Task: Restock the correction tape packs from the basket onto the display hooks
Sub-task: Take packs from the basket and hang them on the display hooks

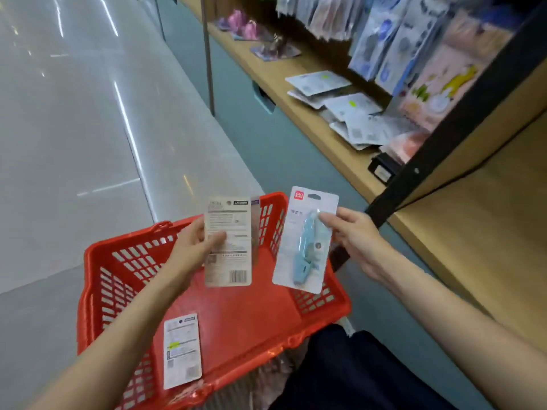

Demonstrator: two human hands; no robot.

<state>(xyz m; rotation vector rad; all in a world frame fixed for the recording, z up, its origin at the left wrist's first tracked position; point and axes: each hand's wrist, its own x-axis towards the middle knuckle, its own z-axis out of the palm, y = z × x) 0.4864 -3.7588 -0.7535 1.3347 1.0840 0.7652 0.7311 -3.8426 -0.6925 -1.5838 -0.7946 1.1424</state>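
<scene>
A red plastic basket [124,261] sits on the floor below me. My left hand [192,250] pinches a correction tape pack [229,258] above the basket, its printed back with a barcode facing me. My right hand [355,238] pinches a second pack [299,261] by its right edge, front side up, showing a light blue tape dispenser. One more pack [182,350] lies face down against the basket's near left side. Hanging packs [384,39] fill the display at the upper right; the hooks themselves are hidden behind them.
A wooden shelf [296,102] runs along the right, with several loose packs [352,113] lying flat on it. A black upright post [444,128] crosses the shelf unit near my right hand. A glossy grey floor [74,128] spreads to the left.
</scene>
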